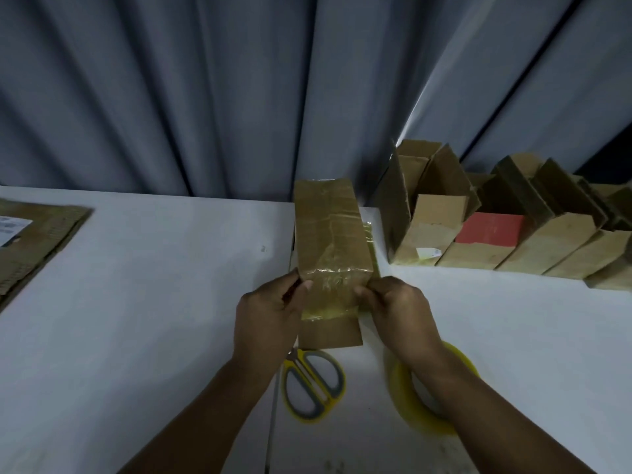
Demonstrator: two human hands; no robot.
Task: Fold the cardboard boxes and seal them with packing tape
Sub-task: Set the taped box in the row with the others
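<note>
A narrow brown cardboard box (330,241) sits lengthwise on the white table, its top covered with clear yellowish tape. My left hand (270,313) grips its near left edge with the thumb on the taped end. My right hand (396,306) pinches the near right corner, fingers curled on the tape. A roll of yellowish packing tape (403,391) lies on the table under my right forearm. Yellow and grey scissors (313,384) rest just below the box.
Several folded open boxes (496,217) stand in a row at the right back, one with a red item (490,229) inside. Flat cardboard (30,241) lies at the left edge. A grey curtain (205,97) hangs behind the white table (154,302).
</note>
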